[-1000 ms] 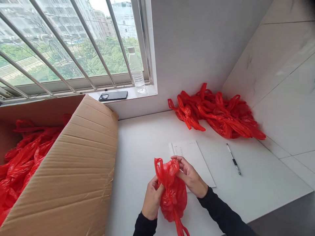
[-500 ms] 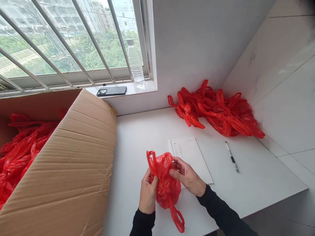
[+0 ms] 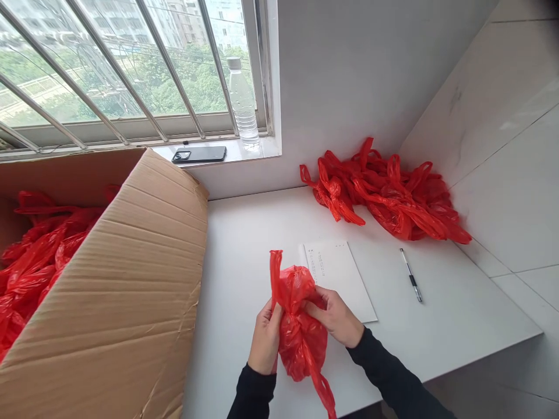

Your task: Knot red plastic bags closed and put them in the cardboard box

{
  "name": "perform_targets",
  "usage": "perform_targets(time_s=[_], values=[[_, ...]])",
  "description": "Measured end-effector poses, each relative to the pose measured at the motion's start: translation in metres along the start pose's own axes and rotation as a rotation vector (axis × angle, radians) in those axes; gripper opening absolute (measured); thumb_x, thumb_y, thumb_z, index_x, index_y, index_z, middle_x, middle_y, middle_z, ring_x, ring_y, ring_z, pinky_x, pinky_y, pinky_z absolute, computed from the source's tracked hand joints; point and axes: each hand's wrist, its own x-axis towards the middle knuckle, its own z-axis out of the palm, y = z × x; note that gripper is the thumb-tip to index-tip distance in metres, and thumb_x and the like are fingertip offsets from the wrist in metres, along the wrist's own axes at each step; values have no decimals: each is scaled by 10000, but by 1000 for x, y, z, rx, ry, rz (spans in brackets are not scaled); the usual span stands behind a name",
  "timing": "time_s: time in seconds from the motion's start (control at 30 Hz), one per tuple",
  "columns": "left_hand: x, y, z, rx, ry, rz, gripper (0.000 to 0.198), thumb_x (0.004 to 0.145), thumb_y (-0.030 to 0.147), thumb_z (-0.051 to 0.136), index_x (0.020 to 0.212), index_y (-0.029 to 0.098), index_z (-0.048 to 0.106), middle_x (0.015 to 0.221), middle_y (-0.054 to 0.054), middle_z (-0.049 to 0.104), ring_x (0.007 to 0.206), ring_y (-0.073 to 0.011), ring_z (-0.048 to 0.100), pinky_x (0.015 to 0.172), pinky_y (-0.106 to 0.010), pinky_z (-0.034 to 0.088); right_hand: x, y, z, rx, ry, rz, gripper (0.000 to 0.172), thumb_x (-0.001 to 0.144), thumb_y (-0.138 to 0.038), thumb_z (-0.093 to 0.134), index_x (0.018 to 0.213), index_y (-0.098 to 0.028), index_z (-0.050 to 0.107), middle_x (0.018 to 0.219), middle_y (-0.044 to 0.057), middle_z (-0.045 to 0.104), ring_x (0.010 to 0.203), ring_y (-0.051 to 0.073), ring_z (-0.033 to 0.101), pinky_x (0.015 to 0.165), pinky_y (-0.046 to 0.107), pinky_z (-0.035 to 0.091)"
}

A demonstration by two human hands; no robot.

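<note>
Between my hands, above the near part of the white table (image 3: 244,233), is a crumpled red plastic bag (image 3: 301,343). My left hand (image 3: 265,337) grips its left side, thumb on top. My right hand (image 3: 336,314) pinches the bag's right side, with some fingertips hidden behind the plastic. One loop handle stands up at the upper left, and another hangs down toward the table's near edge. Just beyond my right hand lies a white sheet or pad of paper (image 3: 345,279) with handwriting on it.
A cardboard box (image 3: 131,279) on the left holds many red bags (image 3: 48,250). More red bags (image 3: 388,198) are heaped against the wall. A pen (image 3: 411,276) lies on the right. On the windowsill are a phone (image 3: 201,154) and a water bottle (image 3: 243,107).
My right hand has closed onto the bag's right side, fingers now pressed into the plastic. The bag's upper handle has straightened upward, and the lower one hangs further down.
</note>
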Motion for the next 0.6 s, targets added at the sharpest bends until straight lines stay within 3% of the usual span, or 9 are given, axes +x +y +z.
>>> perform_targets(time_s=[0.13, 0.33, 0.6], values=[[-8, 7, 5, -162, -77, -88, 409, 852, 417, 629, 1162, 155, 681, 1049, -123, 732, 967, -294, 672, 848, -376, 517, 0, 2, -2, 96, 143, 2, 369, 889, -483, 614, 1123, -201, 655, 1018, 85, 722, 901, 241, 677, 872, 417, 514], [-10, 9, 4, -115, -53, 23, 457, 757, 282, 756, 1188, 185, 638, 1177, -129, 694, 1070, -304, 650, 916, -393, 508, -6, 1, -8, 106, 31, 66, 386, 844, -436, 695, 1145, -213, 603, 1114, 75, 696, 1007, 236, 657, 962, 423, 485], [-12, 7, 8, -63, -164, 14, 522, 746, 330, 773, 1224, 200, 610, 1256, -142, 654, 1136, -316, 619, 940, -408, 504, -5, 11, -12, 112, 152, 40, 309, 834, -461, 696, 991, -212, 604, 953, 42, 688, 888, 219, 656, 849, 375, 511]])
